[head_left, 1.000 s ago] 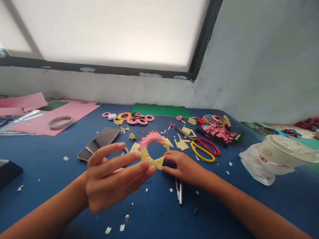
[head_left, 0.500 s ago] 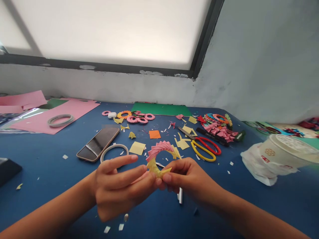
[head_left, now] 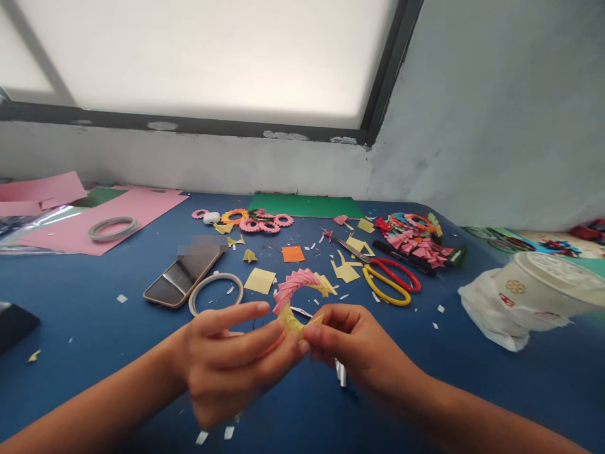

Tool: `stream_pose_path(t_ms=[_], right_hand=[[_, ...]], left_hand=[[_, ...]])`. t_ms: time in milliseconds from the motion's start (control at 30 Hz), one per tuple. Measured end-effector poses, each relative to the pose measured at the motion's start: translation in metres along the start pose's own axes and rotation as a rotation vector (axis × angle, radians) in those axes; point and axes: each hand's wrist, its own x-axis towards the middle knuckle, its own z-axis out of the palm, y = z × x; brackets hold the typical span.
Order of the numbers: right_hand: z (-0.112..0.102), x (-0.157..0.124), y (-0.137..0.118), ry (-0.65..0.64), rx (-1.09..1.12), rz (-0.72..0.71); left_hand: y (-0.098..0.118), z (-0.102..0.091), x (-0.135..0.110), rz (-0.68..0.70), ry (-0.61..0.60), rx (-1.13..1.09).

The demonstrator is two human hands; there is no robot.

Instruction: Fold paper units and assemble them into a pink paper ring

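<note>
A half ring of folded paper pieces, pink on top and yellow at both ends, is held just above the blue table. My left hand pinches its near yellow end from the left, forefinger stretched out above. My right hand pinches the same yellow end from the right, fingertips meeting those of the left hand. Just beyond the hands lie a yellow paper square and a tape ring.
A phone lies left of the tape ring. Red and yellow scissors, an orange square, paper rings, a pile of folded pieces, pink sheets with another tape roll, and a white cup in a bag lie around.
Both hands drew closer together and nearer to me with the paper ring, uncovering the tape ring, yellow square and orange square. The right hand rose off the table and now pinches the yellow end.
</note>
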Motion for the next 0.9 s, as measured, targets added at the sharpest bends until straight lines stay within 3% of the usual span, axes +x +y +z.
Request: stream_pose_path(t_ms=[400, 467, 533, 600, 667, 733, 800, 900], right_hand=[[-0.003, 0.005, 0.007, 0.012, 0.036, 0.021], [-0.006, 0.008, 0.007, 0.064, 0.024, 0.022], [-0.008, 0.011, 0.006, 0.115, 0.002, 0.013], [-0.009, 0.014, 0.005, 0.135, -0.045, -0.003], [-0.012, 0.017, 0.004, 0.130, -0.101, -0.011], [-0.014, 0.020, 0.004, 0.114, -0.149, 0.002], [-0.017, 0.022, 0.005, 0.097, -0.190, 0.024], [-0.019, 0.025, 0.009, 0.077, -0.251, 0.061]], left_hand=[[0.002, 0.006, -0.001, -0.019, -0.031, -0.090], [-0.012, 0.007, -0.005, -0.125, -0.028, -0.110], [-0.033, 0.008, -0.016, -0.404, -0.061, -0.053], [-0.056, 0.009, -0.031, -0.821, -0.295, 0.016], [-0.075, 0.008, -0.050, -1.194, -0.692, 0.038], [-0.086, 0.007, -0.066, -1.442, -1.043, -0.046], [-0.090, 0.006, -0.078, -1.503, -1.135, -0.076], [-0.088, 0.005, -0.084, -1.542, -1.159, -0.072]])
